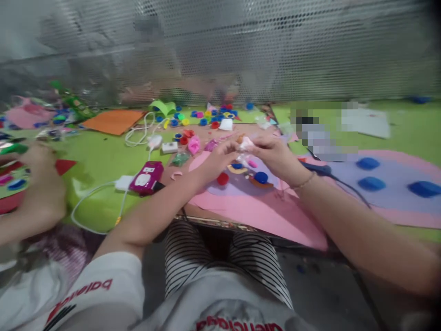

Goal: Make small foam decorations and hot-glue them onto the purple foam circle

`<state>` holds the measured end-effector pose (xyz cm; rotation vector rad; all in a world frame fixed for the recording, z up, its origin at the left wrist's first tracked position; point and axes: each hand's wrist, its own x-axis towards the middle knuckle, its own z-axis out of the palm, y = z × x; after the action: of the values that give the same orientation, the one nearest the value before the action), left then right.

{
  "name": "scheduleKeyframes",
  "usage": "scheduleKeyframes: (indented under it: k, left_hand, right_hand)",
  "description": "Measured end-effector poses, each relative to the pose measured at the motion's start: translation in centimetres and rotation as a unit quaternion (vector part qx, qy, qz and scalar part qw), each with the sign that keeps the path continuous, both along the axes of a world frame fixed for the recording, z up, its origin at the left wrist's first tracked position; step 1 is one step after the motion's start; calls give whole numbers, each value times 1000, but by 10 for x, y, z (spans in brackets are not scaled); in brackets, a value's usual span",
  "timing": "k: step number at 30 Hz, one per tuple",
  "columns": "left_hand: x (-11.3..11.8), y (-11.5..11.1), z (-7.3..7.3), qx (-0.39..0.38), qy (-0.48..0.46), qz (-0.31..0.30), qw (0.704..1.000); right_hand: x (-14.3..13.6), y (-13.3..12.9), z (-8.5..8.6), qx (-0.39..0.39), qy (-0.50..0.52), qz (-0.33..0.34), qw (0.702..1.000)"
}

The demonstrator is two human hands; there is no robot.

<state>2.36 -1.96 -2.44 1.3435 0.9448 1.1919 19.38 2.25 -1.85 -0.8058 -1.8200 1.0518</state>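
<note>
My left hand and my right hand meet over the paper, fingers closed around a small whitish crumpled piece; blur hides what it is. Something clear hangs just below it. Under my hands lies a purple paper shape on a larger pink sheet. On it are a red bottle cap, a blue bottle cap and a small bright pink piece. A pink wrapper-like piece lies left of my fingers.
A magenta device with white cables lies left of my left forearm. Loose coloured caps and orange paper are behind. At right are blue pieces on purple paper and a dark-handled tool. Another person's hand works at far left.
</note>
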Motion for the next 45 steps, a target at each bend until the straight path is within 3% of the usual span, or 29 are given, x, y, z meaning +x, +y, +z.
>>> scheduleKeyframes:
  k: [4, 8, 12, 16, 23, 30, 35, 41, 45]
  left_hand:
    - [-2, 4, -4, -11, -8, -11, 1000]
    - [-5, 12, -10, -3, -28, -16, 999]
    - [-9, 15, -12, 15, -44, -5, 999]
    - [-11, 11, -8, 19, -42, 4, 999]
    - [-3, 0, 4, 14, 2, -24, 1000]
    - [-2, 0, 4, 8, -4, -14, 1000]
    - [-5, 0, 5, 22, 6, -3, 1000]
    - [-7, 8, -3, 45, 11, 15, 999]
    - [-9, 10, -5, 54, 16, 25, 998]
  right_hand:
    - [0, 0, -2, -42, 12, 26, 999]
    - [-4, 0, -2, -86, 98, 25, 991]
    - [5, 14, -1, -104, 189, -60, 975]
    - [13, 22, 0, -62, 163, -122, 977]
    - [-3, -3, 2, 143, 4, -63, 988]
    - [-2, 0, -4, -3, 37, 13, 999]
    - [-9, -3, -6, -45, 79, 13, 996]
    - [-2, 10, -2, -110, 245, -81, 960]
    - [2, 10, 3, -172, 305, -34, 936]
